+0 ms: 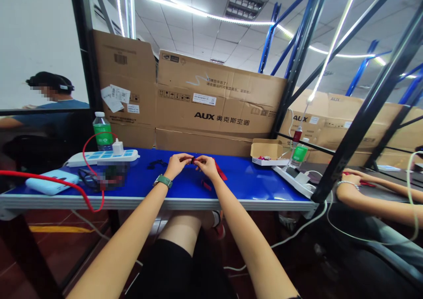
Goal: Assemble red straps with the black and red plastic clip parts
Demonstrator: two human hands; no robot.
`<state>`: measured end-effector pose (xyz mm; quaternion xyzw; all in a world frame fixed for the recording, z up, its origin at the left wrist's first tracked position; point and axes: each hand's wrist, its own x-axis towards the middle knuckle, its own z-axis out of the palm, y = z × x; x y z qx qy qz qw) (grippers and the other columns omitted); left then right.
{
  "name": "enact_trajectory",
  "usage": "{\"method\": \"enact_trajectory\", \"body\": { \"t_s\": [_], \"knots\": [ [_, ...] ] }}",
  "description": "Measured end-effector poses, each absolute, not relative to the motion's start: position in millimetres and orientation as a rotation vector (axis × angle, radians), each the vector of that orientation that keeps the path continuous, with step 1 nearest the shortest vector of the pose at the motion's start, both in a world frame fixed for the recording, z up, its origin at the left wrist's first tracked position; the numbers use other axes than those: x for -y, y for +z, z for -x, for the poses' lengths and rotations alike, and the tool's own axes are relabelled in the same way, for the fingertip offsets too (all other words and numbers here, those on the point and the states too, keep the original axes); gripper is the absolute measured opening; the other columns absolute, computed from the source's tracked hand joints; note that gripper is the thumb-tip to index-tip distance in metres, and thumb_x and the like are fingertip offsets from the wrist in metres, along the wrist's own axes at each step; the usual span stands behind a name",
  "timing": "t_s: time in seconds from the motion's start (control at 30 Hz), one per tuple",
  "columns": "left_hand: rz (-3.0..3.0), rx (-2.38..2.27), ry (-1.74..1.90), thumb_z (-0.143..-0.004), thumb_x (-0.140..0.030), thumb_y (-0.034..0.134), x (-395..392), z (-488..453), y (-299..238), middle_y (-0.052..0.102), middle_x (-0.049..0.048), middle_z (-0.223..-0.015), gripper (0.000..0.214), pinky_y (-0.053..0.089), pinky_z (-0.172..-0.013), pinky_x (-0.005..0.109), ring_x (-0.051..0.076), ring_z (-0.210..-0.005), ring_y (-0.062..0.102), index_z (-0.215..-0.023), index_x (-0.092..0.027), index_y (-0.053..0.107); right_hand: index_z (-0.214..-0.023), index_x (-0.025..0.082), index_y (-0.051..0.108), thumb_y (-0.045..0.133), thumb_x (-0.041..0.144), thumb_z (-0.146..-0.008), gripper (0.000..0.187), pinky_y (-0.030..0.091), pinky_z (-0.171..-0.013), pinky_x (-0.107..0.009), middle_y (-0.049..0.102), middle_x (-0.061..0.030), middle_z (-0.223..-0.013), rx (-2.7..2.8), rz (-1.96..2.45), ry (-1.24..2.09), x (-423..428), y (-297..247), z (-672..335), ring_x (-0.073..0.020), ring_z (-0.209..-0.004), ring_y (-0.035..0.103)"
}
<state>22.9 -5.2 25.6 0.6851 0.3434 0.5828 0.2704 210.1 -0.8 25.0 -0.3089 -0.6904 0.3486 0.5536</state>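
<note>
Above the blue table (251, 182), my left hand (177, 163) and my right hand (205, 164) meet with fingers pinched on a small red strap (219, 170). The strap trails down to the right from my right hand. A second small red piece (206, 185) lies on the table just below my right wrist. On my left wrist sits a green watch (163, 181). A small black item (156, 163) rests on the table left of my left hand.
A white power strip (102, 157), green-labelled bottle (102, 132), red cable (86, 188) and light blue power bank (49, 182) crowd the left. An open cardboard box (268, 151), another power strip (292, 177) stand right. Cardboard cartons (205, 109) wall the back. Another person's arms (373, 193) work at right.
</note>
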Motion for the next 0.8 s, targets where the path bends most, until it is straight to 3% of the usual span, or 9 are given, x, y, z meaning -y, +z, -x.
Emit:
{"method": "enact_trajectory", "body": {
  "t_s": [0.2,0.37,0.47,0.57,0.67,0.8],
  "knots": [
    [-1.890,-0.831,1.540,-0.077,-0.043,0.076,3.2,-23.7,23.8,0.078,0.0103,-0.101,0.033,0.058,-0.090,0.041,0.027,-0.095,0.074,-0.099,-0.018,0.076,-0.083,0.021,0.068,0.080,0.035,-0.073,0.020,0.049,-0.049,-0.019,0.072,0.0017,-0.070,1.630,0.687,0.839,-0.5,23.1,-210.3,-0.0138,-0.055,0.068],
    [-1.918,-0.769,1.486,-0.076,-0.047,0.078,4.1,-25.0,25.0,0.077,0.0121,-0.104,0.041,0.056,-0.096,0.043,0.026,-0.099,0.073,-0.102,-0.017,0.069,-0.098,0.026,0.057,0.083,0.032,-0.069,0.040,0.052,-0.051,-0.020,0.068,0.0076,-0.066,1.540,0.616,0.917,3.0,23.8,-210.2,-0.0155,-0.057,0.070],
    [-1.903,-0.762,1.469,-0.078,-0.045,0.077,4.9,-25.6,25.7,0.075,0.0132,-0.109,0.042,0.057,-0.094,0.042,0.026,-0.101,0.072,-0.106,-0.017,0.065,-0.110,0.026,0.056,0.082,0.035,-0.071,0.047,0.057,-0.058,-0.024,0.070,0.0058,-0.073,1.582,0.572,1.025,5.7,24.2,-207.6,-0.0163,-0.061,0.072],
    [-1.894,-0.769,1.480,-0.082,-0.039,0.073,3.6,-27.8,24.1,0.072,0.0118,-0.111,0.040,0.058,-0.090,0.039,0.023,-0.100,0.072,-0.113,-0.018,0.059,-0.109,0.023,0.060,0.077,0.041,-0.074,0.042,0.060,-0.061,-0.029,0.072,0.0009,-0.084,1.626,0.572,1.075,4.4,24.1,-205.0,-0.0174,-0.063,0.072],
    [-1.859,-0.859,1.599,-0.088,-0.039,0.065,2.4,-31.6,20.5,0.067,0.0107,-0.115,0.041,0.058,-0.084,0.038,0.019,-0.089,0.072,-0.122,-0.019,0.052,-0.100,0.021,0.064,0.073,0.040,-0.077,0.030,0.061,-0.067,-0.031,0.072,-0.0009,-0.086,1.537,0.617,0.893,-1.1,25.2,-207.2,-0.0184,-0.068,0.073],
    [-2.144,-0.928,1.342,-0.088,-0.051,0.064,10.3,-38.5,16.7,0.069,0.0077,-0.102,0.037,0.056,-0.083,0.036,0.020,-0.086,0.068,-0.104,-0.018,0.060,-0.096,0.020,0.066,0.069,0.038,-0.079,0.024,0.061,-0.077,-0.033,0.071,-0.0018,-0.083,1.313,0.686,0.636,-8.4,27.4,-215.0,-0.0211,-0.081,0.074]
  ]
}}
